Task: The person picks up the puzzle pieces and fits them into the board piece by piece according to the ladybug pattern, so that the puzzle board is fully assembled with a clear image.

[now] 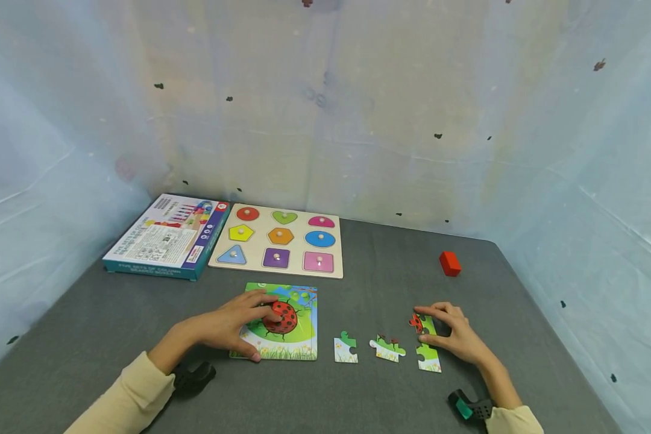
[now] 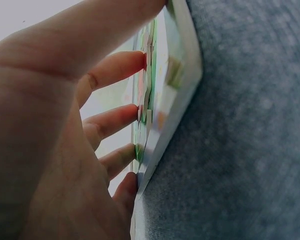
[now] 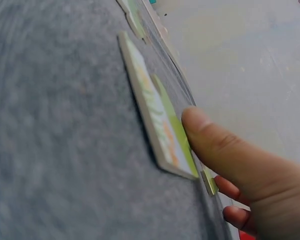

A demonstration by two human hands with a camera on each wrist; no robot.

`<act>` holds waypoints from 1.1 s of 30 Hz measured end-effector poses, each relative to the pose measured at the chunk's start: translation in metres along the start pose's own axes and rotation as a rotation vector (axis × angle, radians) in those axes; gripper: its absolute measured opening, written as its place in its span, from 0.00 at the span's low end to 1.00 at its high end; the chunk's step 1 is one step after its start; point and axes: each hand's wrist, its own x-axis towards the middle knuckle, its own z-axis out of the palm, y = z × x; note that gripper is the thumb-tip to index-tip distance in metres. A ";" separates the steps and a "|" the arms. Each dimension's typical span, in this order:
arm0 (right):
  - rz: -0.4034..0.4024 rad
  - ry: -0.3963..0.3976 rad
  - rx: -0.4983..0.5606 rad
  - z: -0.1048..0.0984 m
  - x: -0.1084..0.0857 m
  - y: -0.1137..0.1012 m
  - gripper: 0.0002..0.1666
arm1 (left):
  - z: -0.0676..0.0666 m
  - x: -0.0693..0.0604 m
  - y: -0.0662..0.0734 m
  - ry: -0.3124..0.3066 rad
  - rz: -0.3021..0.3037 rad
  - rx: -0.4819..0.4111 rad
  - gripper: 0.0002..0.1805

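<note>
In the head view, the left hand (image 1: pixel 235 322) lies spread over the left part of a square ladybug puzzle (image 1: pixel 298 343), thumb at its lower edge. The left wrist view shows these fingertips (image 2: pixel 135 112) touching the puzzle's face. On the right, the right hand (image 1: pixel 456 334) has thumb and index finger around a green and red puzzle piece (image 1: pixel 428 326). A corner piece (image 1: pixel 429 363) with white flowers lies just below it. In the right wrist view the thumb (image 3: pixel 220 150) is beside the corner piece (image 3: pixel 155 120), partly hiding the other piece (image 3: pixel 209 182).
Two loose pieces, one green and white (image 1: pixel 345 352) and one wider (image 1: pixel 387 349), lie between the hands. Behind the puzzle are a shape board (image 1: pixel 298 271) and a flat box (image 1: pixel 165 241). A red block (image 1: pixel 450 264) sits at the back right, before the sheeting (image 1: pixel 358 120).
</note>
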 end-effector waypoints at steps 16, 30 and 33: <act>-0.026 0.073 -0.051 0.008 0.001 0.004 0.23 | -0.001 -0.001 0.002 0.003 0.012 -0.004 0.36; -0.223 0.103 -0.055 0.023 0.039 -0.040 0.24 | 0.000 0.000 -0.001 0.003 0.005 0.001 0.36; -0.260 0.124 -0.051 0.034 0.053 -0.058 0.24 | 0.000 -0.001 -0.001 0.006 0.005 0.000 0.37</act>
